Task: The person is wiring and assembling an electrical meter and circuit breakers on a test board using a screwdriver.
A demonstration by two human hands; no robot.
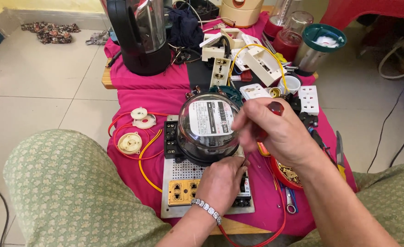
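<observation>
- One low table [119, 75] draped in a pink cloth [165, 98] holds everything, with a black kettle [140, 36] at its far end.
- A perforated white board [183, 174] lies at the near edge; on it sits a round glass-domed electric meter [206, 128] — beside a yellow double socket [183, 191].
- The right hand [279, 135] is closed around a red-handled screwdriver [270, 116], its tip pointing down just right of the meter.
- The left hand [222, 183], a bracelet on its wrist, rests curled on the board below the meter — what the fingers pinch is hidden.
- Cream lamp holders [131, 142] with red and yellow wires lie left of the board.
</observation>
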